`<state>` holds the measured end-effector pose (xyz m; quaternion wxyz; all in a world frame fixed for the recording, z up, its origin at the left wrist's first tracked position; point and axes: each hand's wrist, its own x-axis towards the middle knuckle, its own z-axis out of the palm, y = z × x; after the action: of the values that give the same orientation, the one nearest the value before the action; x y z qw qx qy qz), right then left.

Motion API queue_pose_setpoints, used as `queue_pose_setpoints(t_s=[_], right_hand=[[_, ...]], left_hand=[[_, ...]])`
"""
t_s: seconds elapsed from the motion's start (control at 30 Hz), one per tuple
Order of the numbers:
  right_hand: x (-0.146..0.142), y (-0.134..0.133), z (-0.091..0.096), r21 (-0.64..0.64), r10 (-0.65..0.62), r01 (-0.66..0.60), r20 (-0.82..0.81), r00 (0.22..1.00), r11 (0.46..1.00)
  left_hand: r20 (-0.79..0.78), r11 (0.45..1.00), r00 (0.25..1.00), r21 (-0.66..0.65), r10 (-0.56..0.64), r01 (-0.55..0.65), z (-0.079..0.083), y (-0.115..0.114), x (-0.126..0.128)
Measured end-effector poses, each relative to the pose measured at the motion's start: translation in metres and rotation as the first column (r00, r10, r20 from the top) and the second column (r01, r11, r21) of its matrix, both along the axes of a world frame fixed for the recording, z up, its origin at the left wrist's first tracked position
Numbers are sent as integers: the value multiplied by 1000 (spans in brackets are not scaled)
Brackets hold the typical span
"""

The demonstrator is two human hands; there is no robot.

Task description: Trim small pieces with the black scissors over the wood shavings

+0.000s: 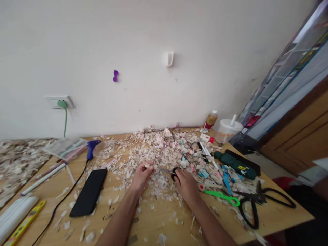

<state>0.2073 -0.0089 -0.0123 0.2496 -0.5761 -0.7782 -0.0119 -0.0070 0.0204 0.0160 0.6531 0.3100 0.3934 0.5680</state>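
Note:
My right hand is wrapped round the black handles of a small pair of scissors, whose blades point left. Close to the blade tips, my left hand pinches a small pale piece between thumb and fingers. That piece looks like a shell or petal scrap, too small to tell which. Both hands hover over a spread of whitish-pink scraps on the wooden table. I cannot make out whether the blades touch the piece.
A black phone and a blue glue gun with its cord lie left. On the right are large black scissors, a green cutter-like tool, a dark green bottle, a lidded cup and a drink bottle.

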Motion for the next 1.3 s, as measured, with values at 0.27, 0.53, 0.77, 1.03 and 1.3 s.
queue_pose_setpoints(t_s=[0.27,0.53,0.77,1.03,1.3], right_hand=[[-3,0,-1,1,31,-31,-13,999,1000],[-9,-3,0,-5,55,-55,-15,998,998],[-11,-1,-4,-6,-3,3,-30,1000,1000],[-9,-1,-6,6,-10,10,-39,999,1000],[-8,-1,-2,26,-24,25,-42,999,999]], left_hand=[[-38,997,999,70,-18,20,-6,-1,7],[-206,992,978,118,-10,35,-11,-4,15],[-198,980,978,168,-70,105,-11,-7,22],[-261,993,965,121,34,-2,-8,-6,12],[-668,964,744,215,27,158,16,6,-18]])
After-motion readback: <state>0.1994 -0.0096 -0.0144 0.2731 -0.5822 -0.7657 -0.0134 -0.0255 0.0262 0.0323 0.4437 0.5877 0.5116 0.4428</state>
